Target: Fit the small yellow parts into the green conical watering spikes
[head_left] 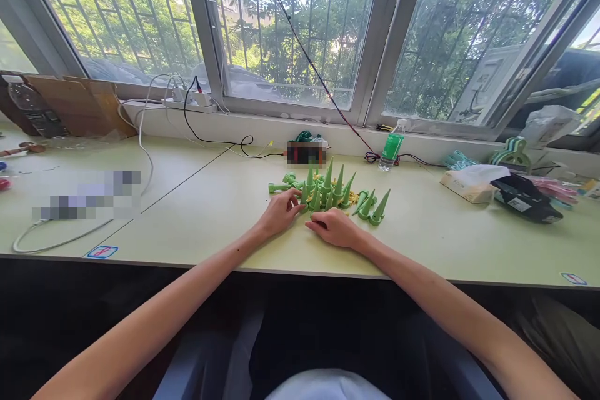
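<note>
Nearest the lens, at the bottom edge: pale cloth (328, 385) over the wearer's body, with both bare forearms reaching from the lower corners to the counter (225, 194). Left hand (279, 212) at the near left side of a cluster of green cones (338, 184); fingers bent, thumb and forefinger at the nearest pieces. Cannot tell whether they grip one. Right hand (335, 229) just beside it, at the near edge of the same cluster; fingers curled inward, their contents, if any, hidden. Hands close together but apart. Cones stand mostly upright on the counter, points up, packed tightly; one outlying cone (380, 207) stands at the right end, tilted slightly. Smaller green pieces (277, 188) lie at the left of the cluster. Yellow bits (355, 199) show between and behind the cones; too small to identify. Behind the cluster, a pixelated block (305, 154). Bottle with green label (392, 147) upright to its right, near the window wall. Further right: tissue box (462, 186), black packet (522, 199) beside it. Far left: clear bottle (35, 106) before brown cardboard (75, 103).
</note>
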`<action>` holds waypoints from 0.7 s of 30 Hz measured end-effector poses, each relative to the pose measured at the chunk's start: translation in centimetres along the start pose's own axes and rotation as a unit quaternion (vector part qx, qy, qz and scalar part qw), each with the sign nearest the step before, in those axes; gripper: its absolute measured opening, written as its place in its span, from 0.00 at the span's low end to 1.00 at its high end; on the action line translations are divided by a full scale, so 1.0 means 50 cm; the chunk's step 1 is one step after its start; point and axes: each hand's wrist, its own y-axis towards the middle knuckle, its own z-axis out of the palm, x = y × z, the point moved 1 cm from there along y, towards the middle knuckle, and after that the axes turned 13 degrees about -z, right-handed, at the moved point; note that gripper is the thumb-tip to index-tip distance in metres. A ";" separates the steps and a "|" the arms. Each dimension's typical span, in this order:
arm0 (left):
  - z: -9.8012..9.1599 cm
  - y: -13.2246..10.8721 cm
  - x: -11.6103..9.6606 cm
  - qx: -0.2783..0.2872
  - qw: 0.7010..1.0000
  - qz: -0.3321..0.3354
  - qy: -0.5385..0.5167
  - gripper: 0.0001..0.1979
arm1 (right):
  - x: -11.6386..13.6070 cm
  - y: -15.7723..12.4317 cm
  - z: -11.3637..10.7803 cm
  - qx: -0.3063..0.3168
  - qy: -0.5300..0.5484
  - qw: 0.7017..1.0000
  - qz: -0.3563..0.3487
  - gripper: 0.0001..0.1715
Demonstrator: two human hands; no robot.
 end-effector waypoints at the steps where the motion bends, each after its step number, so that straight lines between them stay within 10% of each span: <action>1: -0.001 -0.001 -0.002 0.004 1.000 -0.001 -0.004 0.12 | 0.000 0.000 0.000 0.002 -0.001 1.000 0.001 0.21; 13: -0.002 -0.009 -0.010 0.009 0.999 0.004 -0.048 0.14 | 0.002 0.000 -0.002 0.009 0.003 1.000 0.008 0.21; 21: -0.056 0.021 0.030 -0.174 0.978 -0.040 0.107 0.13 | -0.001 -0.001 0.007 0.000 -0.003 1.000 -0.004 0.21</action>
